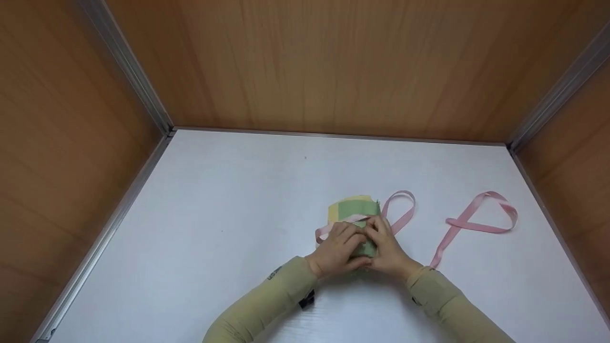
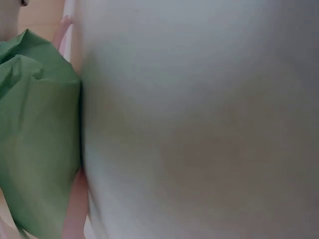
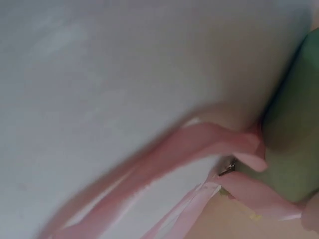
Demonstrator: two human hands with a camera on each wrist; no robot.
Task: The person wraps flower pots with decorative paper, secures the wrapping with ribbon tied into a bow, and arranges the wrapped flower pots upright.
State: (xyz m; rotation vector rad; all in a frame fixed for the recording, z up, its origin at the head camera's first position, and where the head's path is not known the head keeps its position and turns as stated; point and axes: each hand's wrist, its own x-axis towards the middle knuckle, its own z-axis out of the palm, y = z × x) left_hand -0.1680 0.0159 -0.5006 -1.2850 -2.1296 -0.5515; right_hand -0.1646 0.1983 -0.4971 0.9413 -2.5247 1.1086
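A small green and yellow wrapped packet [image 1: 358, 208] lies on the white table under both hands. Its green wrapping [image 2: 45, 144] looks creased and folded in the left wrist view. Pink ribbon [image 1: 353, 218] crosses its top, looping out on the left and right. My left hand [image 1: 337, 250] grips the packet from the left, fingers curled over its top and thumb at its near side. From the other side, my right hand [image 1: 388, 247] pinches the ribbon with bent fingers. In the right wrist view, a ribbon strand [image 3: 259, 196] runs to a fingertip at the right edge.
A long ribbon tail [image 1: 469, 224] trails across the table to the right, ending in a wide loop. Beneath the left forearm sits a small black object [image 1: 307, 300]. Wooden panels [image 1: 333, 66] with metal edging enclose the table at the back and sides.
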